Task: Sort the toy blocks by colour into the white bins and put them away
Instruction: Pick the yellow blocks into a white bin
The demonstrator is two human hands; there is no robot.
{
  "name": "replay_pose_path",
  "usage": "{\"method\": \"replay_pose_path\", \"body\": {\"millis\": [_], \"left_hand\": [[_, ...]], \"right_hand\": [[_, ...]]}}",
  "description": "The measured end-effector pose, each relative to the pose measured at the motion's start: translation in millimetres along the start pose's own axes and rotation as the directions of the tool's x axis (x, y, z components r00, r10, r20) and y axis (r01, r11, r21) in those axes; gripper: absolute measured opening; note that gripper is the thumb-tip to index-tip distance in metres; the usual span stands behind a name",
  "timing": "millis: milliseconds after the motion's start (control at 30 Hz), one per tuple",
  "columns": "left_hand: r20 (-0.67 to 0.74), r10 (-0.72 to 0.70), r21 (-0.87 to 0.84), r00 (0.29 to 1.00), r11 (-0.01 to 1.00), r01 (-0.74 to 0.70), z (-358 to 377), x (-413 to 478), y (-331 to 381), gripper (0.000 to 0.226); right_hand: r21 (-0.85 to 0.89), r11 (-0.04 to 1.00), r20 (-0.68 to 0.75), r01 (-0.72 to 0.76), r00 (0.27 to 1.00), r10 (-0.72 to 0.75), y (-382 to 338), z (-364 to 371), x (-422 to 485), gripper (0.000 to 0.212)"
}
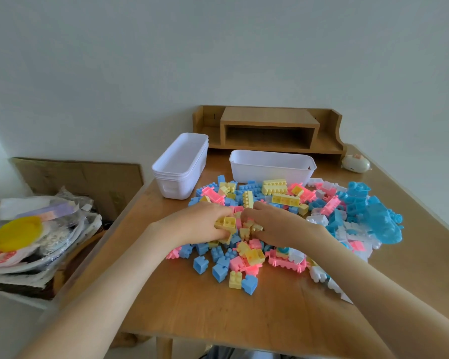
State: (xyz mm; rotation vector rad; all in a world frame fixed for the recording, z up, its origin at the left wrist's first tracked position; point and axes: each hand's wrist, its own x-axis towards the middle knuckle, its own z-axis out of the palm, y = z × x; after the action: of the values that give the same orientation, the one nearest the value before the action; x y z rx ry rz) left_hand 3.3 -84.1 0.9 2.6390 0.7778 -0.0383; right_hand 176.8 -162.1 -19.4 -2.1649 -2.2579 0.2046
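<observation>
left hand (192, 225) and right hand (279, 225) both curling fingers round knobbly plastic yellow blocks (225, 223), deep in pile (219, 271) on wooden table (218, 320); smooth rectangular white bins (270, 168) sitting just behind it

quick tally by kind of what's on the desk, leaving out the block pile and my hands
white bin standing alone: 1
stack of nested white bins: 1
wooden shelf unit: 1
small cream gadget: 1
total: 4
</observation>
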Motion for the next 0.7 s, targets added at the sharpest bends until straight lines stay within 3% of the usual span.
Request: {"method": "replay_pose_path", "body": {"millis": [133, 367, 700], "left_hand": [[-0.05, -0.013, -0.015, 0.999, 1.0, 0.012, -2.6, 2.6, 6.0, 0.008], [-0.075, -0.037, -0.028, 0.997, 0.999, 0.034, -8.0, 9.7, 11.4, 0.008], [-0.119, -0.028, -0.147, 0.992, 0.989, 0.01, -9.2, 25.8, 9.3, 0.018]], "right_hand": [[-0.006, 1.0, -0.019, -0.014, 1.0, 0.014, 0.1, -0.6, -2.0, 0.043], [0.028, 1.0, -0.051, -0.009, 0.999, 0.01, 2.7, -2.5, -4.6, 0.023], [0.216, 0.976, -0.101, -0.03, 0.993, 0.053, 18.9, -7.6, -3.4, 0.028]]}}
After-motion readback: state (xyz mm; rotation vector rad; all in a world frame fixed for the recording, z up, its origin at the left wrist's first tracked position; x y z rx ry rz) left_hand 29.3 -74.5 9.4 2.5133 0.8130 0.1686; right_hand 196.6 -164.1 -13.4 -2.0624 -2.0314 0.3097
